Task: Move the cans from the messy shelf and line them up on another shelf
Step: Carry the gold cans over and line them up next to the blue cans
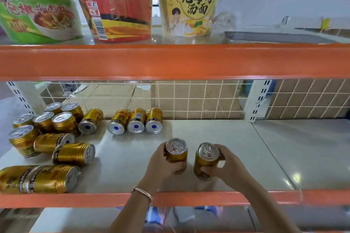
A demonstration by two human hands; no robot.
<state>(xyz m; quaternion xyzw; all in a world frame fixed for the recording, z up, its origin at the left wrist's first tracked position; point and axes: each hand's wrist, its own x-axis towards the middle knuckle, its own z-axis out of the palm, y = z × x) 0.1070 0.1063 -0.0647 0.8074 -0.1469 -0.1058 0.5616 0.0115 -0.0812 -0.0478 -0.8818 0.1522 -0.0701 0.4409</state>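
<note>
Gold cans [177, 154] upright in hands [162, 165]

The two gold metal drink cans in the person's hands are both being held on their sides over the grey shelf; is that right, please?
Not quite. The head view shows both gold metal drink cans held upright, tops up, not on their sides: one in the left hand, one in the right hand, over the grey shelf.
</note>
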